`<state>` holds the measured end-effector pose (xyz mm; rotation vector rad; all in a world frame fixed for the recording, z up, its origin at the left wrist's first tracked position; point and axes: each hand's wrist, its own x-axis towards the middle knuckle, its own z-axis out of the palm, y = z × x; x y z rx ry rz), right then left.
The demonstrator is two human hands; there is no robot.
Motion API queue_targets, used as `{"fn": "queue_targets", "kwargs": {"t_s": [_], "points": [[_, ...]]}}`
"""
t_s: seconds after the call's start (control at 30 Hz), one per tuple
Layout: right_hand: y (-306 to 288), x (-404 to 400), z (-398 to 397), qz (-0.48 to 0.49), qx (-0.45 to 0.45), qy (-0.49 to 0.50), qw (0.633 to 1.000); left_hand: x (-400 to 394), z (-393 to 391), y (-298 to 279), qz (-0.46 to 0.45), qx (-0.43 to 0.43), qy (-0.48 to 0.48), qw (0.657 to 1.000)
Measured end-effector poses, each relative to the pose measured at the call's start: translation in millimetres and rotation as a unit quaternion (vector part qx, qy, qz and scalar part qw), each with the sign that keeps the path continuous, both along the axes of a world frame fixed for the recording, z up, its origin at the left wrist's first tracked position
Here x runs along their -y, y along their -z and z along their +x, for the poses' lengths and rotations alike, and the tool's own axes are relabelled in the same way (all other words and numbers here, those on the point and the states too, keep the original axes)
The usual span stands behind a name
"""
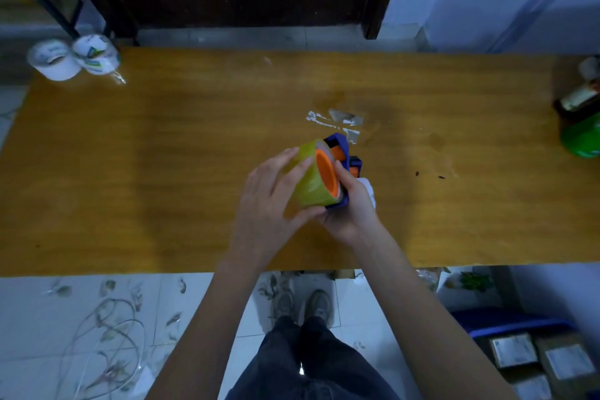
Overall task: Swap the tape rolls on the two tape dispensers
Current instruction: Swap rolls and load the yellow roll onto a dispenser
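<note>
A blue tape dispenser (341, 148) with an orange hub (326, 174) is held above the middle of the wooden table (162, 172). My right hand (352, 209) grips it from below and behind. A yellowish clear tape roll (308, 185) sits around the orange hub, and my left hand (269, 201) wraps its outer face with fingers on top and thumb underneath. Something white (368, 187) shows behind my right hand; I cannot tell what it is. Two white tape rolls (53, 58) (97, 53) stand at the table's far left corner.
Torn tape scraps (337, 122) stick to the table just beyond the dispenser. A dark bottle (578, 97) and a green object (582, 136) sit at the right edge. Boxes (539, 357) and a blue bin (509, 321) are on the floor at the right; wire loops (104, 341) lie at the left.
</note>
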<state>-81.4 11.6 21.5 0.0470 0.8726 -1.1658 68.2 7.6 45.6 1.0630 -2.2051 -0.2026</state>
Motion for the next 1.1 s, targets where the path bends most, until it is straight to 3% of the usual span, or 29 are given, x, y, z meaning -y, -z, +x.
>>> {"fn": "queue_targets", "kwargs": {"t_s": [0.17,0.37,0.53,0.73,0.83,0.9,1.1], "points": [[4.4,-3.4,-2.4,-0.011,0.04,-0.025,0.999,0.6,1.2,-3.3,-0.055,-0.045,0.025,0.997],[10.3,-10.7,-0.7,-0.057,0.077,-0.06,0.994,-1.3,-5.4,-18.6,-0.016,-0.069,0.052,0.996],[23.7,-18.1,1.6,-0.053,0.044,-0.081,0.994,6.8,1.0,-36.3,-0.009,-0.004,0.085,0.996],[21.0,-23.5,2.9,-0.056,0.008,-0.112,0.992,11.2,3.3,-53.4,0.081,-0.058,0.055,0.993],[16.0,-26.5,5.5,-0.063,-0.003,-0.115,0.991,22.3,4.1,-60.6,0.194,-0.141,-0.01,0.971],[11.9,-26.9,5.7,-0.068,0.004,-0.108,0.992,30.9,0.6,-63.8,0.237,-0.144,-0.037,0.96],[-6.1,-29.8,1.0,-0.085,-0.03,-0.16,0.983,72.1,7.7,-75.5,0.267,-0.163,-0.106,0.944]]}}
